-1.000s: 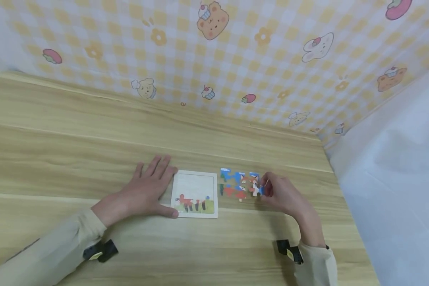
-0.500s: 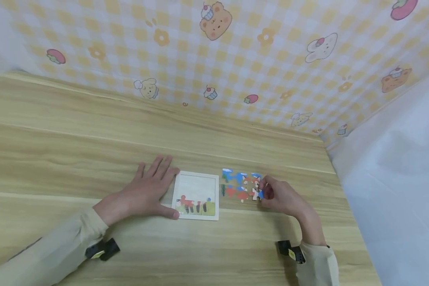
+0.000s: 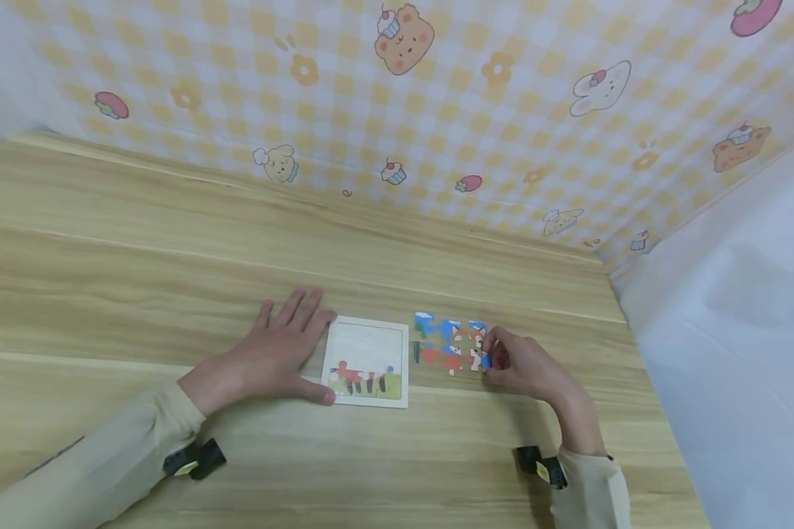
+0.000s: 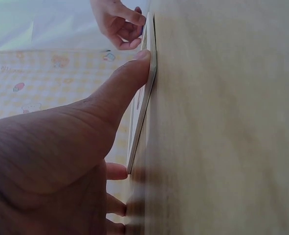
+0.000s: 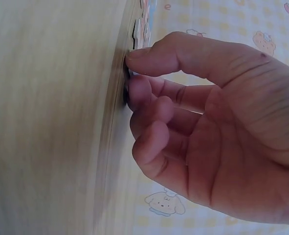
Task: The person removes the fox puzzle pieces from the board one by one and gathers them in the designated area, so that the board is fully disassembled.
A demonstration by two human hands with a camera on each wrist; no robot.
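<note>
In the head view my left hand [image 3: 267,356] lies with fingers spread at the left side of a white square puzzle tray [image 3: 370,402]. Its thumb and index fingertip touch the tray's edge. Joined puzzle pieces [image 3: 385,386] with animal legs and green ground fill the tray's lower part. Right of the tray lie several loose puzzle pieces [image 3: 430,354] with a fox and blue sky. At their right end my right hand [image 3: 529,364] pinches a blue and white puzzle piece [image 3: 476,360] between thumb and index finger, close to the tabletop. Fingers partly hide that piece.
The wooden tabletop [image 3: 344,470] spreads around both hands. A yellow checked cloth [image 3: 331,125] with cartoon prints stands along the back, and a white sheet [image 3: 734,308] borders the right side. Dark wrist cameras [image 3: 195,459] sit on both sleeves.
My right hand has moved slightly left with its piece, which now sits lower, below the fox-ear piece. The left hand stays at the tray. The head view has drifted slightly.
</note>
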